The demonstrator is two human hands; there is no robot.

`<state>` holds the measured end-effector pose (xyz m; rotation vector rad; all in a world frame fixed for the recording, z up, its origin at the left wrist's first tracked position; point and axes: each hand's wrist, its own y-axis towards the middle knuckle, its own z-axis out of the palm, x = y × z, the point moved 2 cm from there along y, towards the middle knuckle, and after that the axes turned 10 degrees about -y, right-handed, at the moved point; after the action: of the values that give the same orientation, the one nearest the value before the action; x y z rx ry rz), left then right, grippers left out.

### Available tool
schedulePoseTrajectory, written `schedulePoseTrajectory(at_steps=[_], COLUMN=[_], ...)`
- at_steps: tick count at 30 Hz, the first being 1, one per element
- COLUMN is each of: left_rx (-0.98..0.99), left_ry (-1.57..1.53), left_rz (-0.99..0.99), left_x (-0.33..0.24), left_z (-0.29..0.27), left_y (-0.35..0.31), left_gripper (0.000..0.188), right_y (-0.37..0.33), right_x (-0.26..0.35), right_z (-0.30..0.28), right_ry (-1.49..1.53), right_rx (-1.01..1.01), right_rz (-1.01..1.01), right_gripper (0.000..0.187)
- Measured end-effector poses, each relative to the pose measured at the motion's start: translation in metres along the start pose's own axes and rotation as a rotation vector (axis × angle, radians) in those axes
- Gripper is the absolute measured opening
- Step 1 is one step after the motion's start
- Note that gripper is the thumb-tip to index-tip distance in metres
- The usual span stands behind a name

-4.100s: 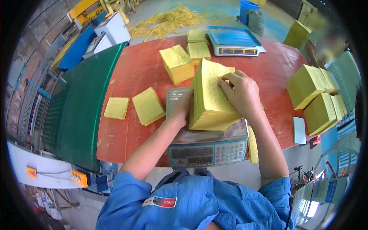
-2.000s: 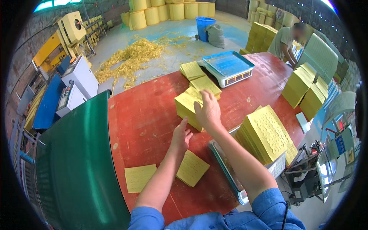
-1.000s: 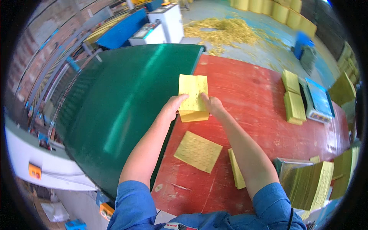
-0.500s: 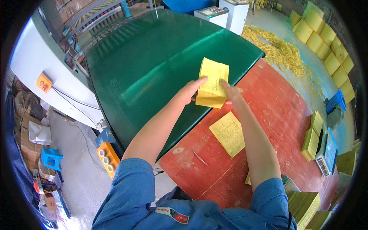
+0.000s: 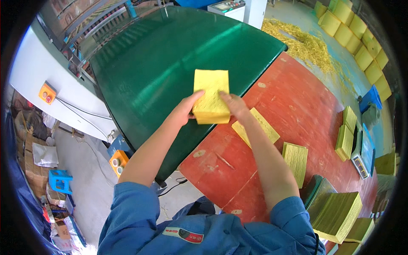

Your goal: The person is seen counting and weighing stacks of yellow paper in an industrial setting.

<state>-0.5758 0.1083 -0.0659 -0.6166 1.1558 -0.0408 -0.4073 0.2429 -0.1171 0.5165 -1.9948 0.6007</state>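
Yellow rectangular paper stack [image 5: 211,98] clasped in my left hand [image 5: 187,108] and right hand [image 5: 236,106], over the glossy green surface [image 5: 163,63]; pickup's done I guess, release isn't, flat yellow piles [image 5: 295,162] on the red table [image 5: 293,106].

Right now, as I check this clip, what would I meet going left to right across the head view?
Blue stool → orange button box → left hand → held yellow stack → right hand → low yellow stack → two small yellow stacks → scale with a blue tray.
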Motion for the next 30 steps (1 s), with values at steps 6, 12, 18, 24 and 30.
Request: schedulePoseTrajectory(at_steps=[6, 12, 18, 24, 30], left_rx=[-0.027, 0.094, 0.244, 0.037, 0.178], left_ry=[-0.007, -0.082, 0.112, 1.293, 1.501], left_rz=[-0.053, -0.036, -0.139, 0.889, 1.102], left_x=[0.04, 0.103, 0.152, 0.124, 0.129], left_z=[-0.03, 0.021, 0.086, 0.135, 0.199], left_y=[-0.103, -0.203, -0.278, -0.305, -0.347], left_gripper=[0.065, 0.06, 0.064, 0.078, 0.076], right_y=[-0.138, -0.27, -0.425, -0.53, -0.566], right_x=[0.046, 0.012, -0.02, -0.053, -0.096], right_z=[0.035, 0.013, -0.014, -0.009, 0.051], right_ry=[-0.105, -0.154, -0.023, 0.131, 0.636], right_rx=[0.032, -0.008, -0.196, -0.418, -0.331], right_rz=[0.009, 0.02, 0.105, 0.086, 0.345], right_gripper=[0.088, 0.081, 0.076, 0.057, 0.035])
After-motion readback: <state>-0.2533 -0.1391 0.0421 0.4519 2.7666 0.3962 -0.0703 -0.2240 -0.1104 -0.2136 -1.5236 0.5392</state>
